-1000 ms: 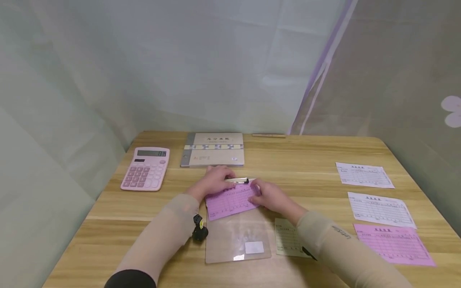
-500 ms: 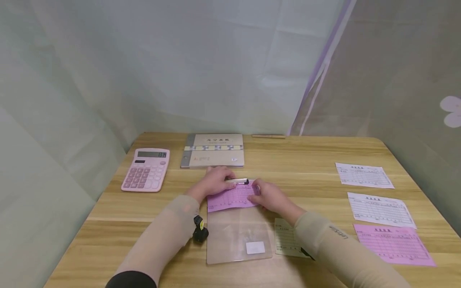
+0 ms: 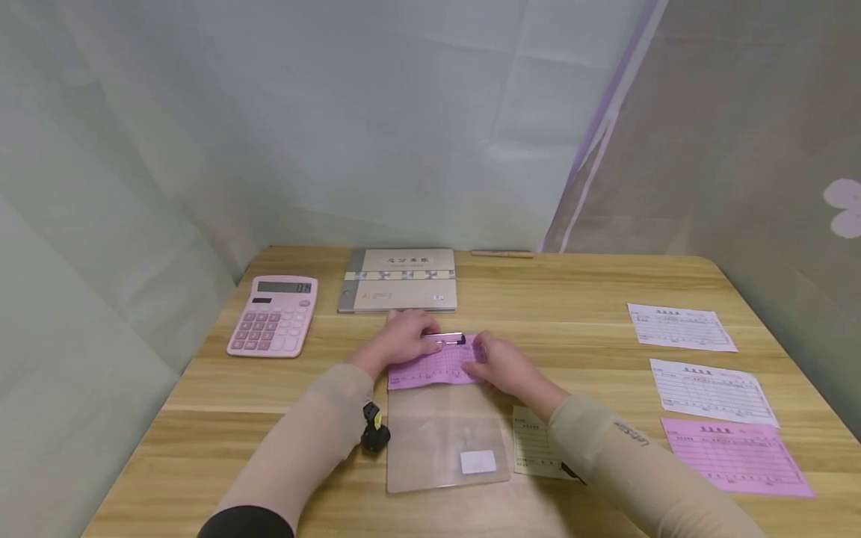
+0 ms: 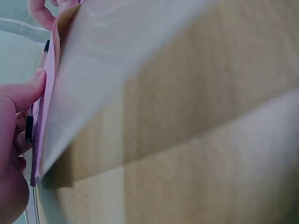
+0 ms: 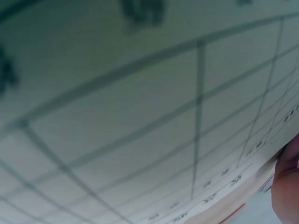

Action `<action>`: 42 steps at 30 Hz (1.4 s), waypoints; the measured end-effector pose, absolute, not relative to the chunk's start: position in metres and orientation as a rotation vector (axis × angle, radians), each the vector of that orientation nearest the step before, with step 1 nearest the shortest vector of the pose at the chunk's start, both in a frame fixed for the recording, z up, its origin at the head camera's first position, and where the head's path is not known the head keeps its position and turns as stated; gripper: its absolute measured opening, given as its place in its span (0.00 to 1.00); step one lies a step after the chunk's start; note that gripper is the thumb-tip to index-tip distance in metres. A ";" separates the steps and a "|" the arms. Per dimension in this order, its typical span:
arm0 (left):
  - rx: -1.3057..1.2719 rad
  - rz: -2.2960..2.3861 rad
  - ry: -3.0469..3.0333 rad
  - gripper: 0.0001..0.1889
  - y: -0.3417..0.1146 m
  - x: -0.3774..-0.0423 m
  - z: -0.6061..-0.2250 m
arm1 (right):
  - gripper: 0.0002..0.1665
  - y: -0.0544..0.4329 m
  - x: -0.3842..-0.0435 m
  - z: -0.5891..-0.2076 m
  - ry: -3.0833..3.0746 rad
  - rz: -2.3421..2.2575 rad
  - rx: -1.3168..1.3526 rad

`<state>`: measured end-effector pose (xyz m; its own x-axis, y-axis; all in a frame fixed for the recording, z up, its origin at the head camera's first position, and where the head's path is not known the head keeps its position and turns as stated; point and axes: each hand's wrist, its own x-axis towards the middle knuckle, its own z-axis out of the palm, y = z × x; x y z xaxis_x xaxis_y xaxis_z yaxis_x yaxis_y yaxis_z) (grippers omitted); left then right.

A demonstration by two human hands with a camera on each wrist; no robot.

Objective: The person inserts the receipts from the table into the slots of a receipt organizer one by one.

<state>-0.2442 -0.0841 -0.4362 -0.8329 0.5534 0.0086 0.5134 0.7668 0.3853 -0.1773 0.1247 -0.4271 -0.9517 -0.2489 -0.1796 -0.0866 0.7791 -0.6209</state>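
A clear clipboard [image 3: 437, 441] lies at the middle front of the table. Its metal clip [image 3: 447, 339] has black tips, and my left hand [image 3: 402, 338] holds it at the top edge, thumb on the clip. Under that clip lies a pink printed slip [image 3: 427, 369], which covers the board's upper part. My right hand [image 3: 506, 366] pinches the slip's right edge between thumb and fingers. In the left wrist view, the left thumb [image 4: 29, 91] presses beside the pink slip [image 4: 46, 100]. Close up in the right wrist view is a ruled slip [image 5: 117, 116], blurred.
A pale yellow slip [image 3: 534, 448] lies partly under the right forearm. To the right are two white slips [image 3: 682, 329] and another pink slip [image 3: 736, 456]. A pink calculator [image 3: 272, 315], a ledger book [image 3: 400, 280] and a pen [image 3: 502, 254] lie farther back.
The pink slip has slid up under the clip and straightened, so its lower edge sits higher and more level on the clipboard. Both hands stay nearly in place.
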 end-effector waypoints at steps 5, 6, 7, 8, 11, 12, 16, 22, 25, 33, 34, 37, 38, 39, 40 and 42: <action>0.866 0.540 2.859 0.20 -0.083 -0.243 -0.436 | 0.29 0.128 -0.179 -0.426 2.669 -0.997 -0.256; 0.866 0.536 2.855 0.20 -0.083 -0.242 -0.436 | 0.28 0.129 -0.180 -0.425 2.653 -1.013 -0.262; 0.866 0.541 2.849 0.21 -0.083 -0.242 -0.437 | 0.27 0.131 -0.180 -0.425 2.637 -1.029 -0.272; 0.868 0.547 2.845 0.21 -0.084 -0.241 -0.437 | 0.26 0.133 -0.181 -0.425 2.617 -1.043 -0.285; 0.864 0.579 2.829 0.21 -0.087 -0.241 -0.441 | 0.26 0.142 -0.181 -0.421 2.537 -1.086 -0.316; 0.862 0.587 2.827 0.21 -0.088 -0.241 -0.442 | 0.27 0.145 -0.181 -0.419 2.517 -1.092 -0.327; 0.862 0.632 2.816 0.21 -0.090 -0.242 -0.446 | 0.30 0.167 -0.180 -0.409 2.521 -1.042 -0.406; 0.848 0.689 2.783 0.21 -0.091 -0.244 -0.447 | 0.30 0.208 -0.173 -0.398 2.621 -0.874 -0.555; 0.832 0.699 2.772 0.22 -0.091 -0.243 -0.446 | 0.31 0.226 -0.165 -0.395 2.613 -0.844 -0.537; 0.813 0.716 2.770 0.22 -0.092 -0.243 -0.448 | 0.38 0.266 -0.146 -0.396 2.596 -0.748 -0.578; 0.810 0.718 2.767 0.21 -0.092 -0.242 -0.447 | 0.37 0.270 -0.143 -0.396 2.601 -0.724 -0.609; 0.804 0.717 2.764 0.21 -0.092 -0.242 -0.446 | 0.37 0.279 -0.136 -0.395 2.614 -0.660 -0.686; 0.805 0.717 2.763 0.21 -0.092 -0.242 -0.446 | 0.36 0.282 -0.134 -0.395 2.614 -0.642 -0.702; 0.806 0.720 2.763 0.21 -0.092 -0.243 -0.446 | 0.35 0.285 -0.132 -0.395 2.612 -0.635 -0.709; 0.806 0.719 2.761 0.21 -0.092 -0.243 -0.446 | 0.34 0.288 -0.130 -0.395 2.608 -0.621 -0.722; 0.815 0.724 2.758 0.21 -0.092 -0.243 -0.446 | 0.32 0.292 -0.127 -0.395 2.598 -0.602 -0.731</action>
